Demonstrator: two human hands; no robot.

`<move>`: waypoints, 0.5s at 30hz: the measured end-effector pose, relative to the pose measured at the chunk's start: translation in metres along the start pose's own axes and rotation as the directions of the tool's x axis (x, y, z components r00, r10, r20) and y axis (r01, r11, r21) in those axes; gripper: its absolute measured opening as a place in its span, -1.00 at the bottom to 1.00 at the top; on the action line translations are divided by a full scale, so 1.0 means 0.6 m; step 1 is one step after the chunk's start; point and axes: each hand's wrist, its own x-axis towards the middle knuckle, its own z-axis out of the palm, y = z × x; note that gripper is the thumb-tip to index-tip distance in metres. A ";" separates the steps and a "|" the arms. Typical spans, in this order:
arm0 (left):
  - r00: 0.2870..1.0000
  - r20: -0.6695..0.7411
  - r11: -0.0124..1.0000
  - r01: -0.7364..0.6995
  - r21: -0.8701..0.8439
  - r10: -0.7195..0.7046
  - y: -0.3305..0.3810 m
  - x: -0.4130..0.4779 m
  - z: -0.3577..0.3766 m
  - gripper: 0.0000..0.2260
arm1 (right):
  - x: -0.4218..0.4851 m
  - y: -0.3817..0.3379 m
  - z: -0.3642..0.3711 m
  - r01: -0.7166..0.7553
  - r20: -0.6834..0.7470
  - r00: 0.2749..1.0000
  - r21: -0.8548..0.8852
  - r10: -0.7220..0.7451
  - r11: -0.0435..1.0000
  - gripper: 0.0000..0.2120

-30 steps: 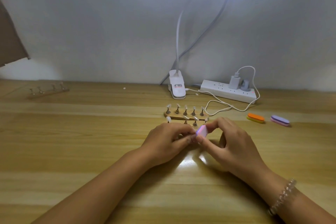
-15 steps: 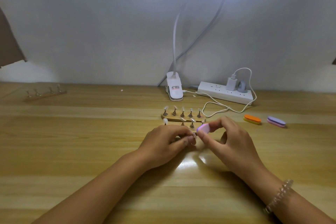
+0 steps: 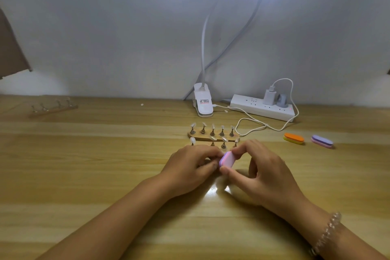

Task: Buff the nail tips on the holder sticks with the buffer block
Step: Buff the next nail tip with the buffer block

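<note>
My right hand [image 3: 264, 172] pinches a small pink and purple buffer block [image 3: 227, 159] between thumb and fingers at the middle of the wooden table [image 3: 84, 164]. My left hand [image 3: 190, 165] is curled just left of the block, its fingertips against it; the holder stick it seems to grip is hidden by the fingers. Behind the hands, two wooden bases carry holder sticks with clear nail tips: a far row [image 3: 212, 130] and a near row [image 3: 223, 142], partly hidden by my fingers.
An orange and yellow buffer block [image 3: 294, 138] and a purple one [image 3: 322, 141] lie at the right. A clip lamp [image 3: 203, 102], a white power strip [image 3: 261, 108] with a looping cable, and another holder base [image 3: 52, 106] at far left stand near the wall.
The buffer block has dropped slightly and tilted between my right fingers, closer to my left fingertips. The head view has shifted a little; both hands stay in the same spot.
</note>
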 end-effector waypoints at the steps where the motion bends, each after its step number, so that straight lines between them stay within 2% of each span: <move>1: 1.000 -0.002 1.000 0.002 0.002 -0.002 0.001 0.001 0.000 -0.79 | 0.002 0.001 -0.001 -0.037 -0.009 0.999 0.036 0.037 0.999 -0.73; 3: 1.000 -0.006 1.000 0.001 0.010 -0.001 0.000 0.002 0.000 -0.84 | 0.005 0.006 -0.002 -0.081 -0.037 0.996 0.049 0.082 0.996 -0.74; 7: 1.000 -0.007 1.000 -0.005 0.009 0.005 0.001 0.000 0.000 -0.75 | 0.000 -0.001 -0.001 0.020 -0.021 1.000 0.017 -0.019 1.000 -0.69; 10: 1.000 -0.013 1.000 -0.011 0.010 0.011 0.001 0.001 0.000 -0.83 | 0.006 0.006 -0.003 -0.052 -0.052 0.997 0.056 0.055 0.997 -0.70; 15: 1.000 -0.008 1.000 -0.005 -0.004 0.005 0.001 0.000 -0.001 -0.75 | -0.003 -0.003 0.000 0.037 -0.040 0.998 -0.022 -0.038 0.999 -0.71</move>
